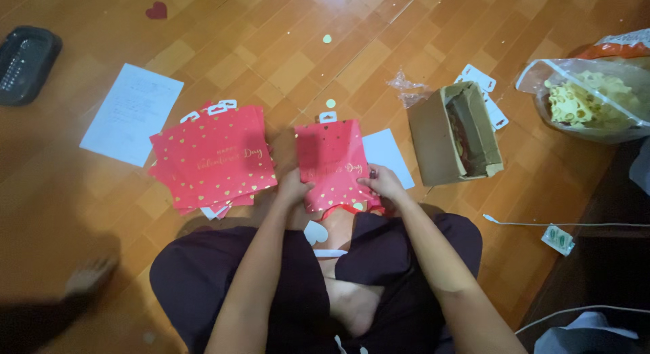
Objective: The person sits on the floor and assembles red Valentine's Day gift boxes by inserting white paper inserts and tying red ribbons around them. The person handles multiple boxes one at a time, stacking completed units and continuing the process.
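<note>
Hands grip one red packet (332, 164) dotted with gold hearts, flat on the wooden floor (284, 63) just ahead of the crossed legs; left hand (292, 189) pinches its lower left edge, right hand (383, 182) closes on the lower right, apparently to keep it square. Stack of matching red packets (213, 157) lies fanned just to the left, within easy reach. Open cardboard box (453, 134) sits to the right, a clear bag of pale yellow pieces (589, 100) beyond it. White sheet (132, 113) lies farther left.

Home floor: wooden parquet (284, 69), craft clutter, person cross-legged.
</note>
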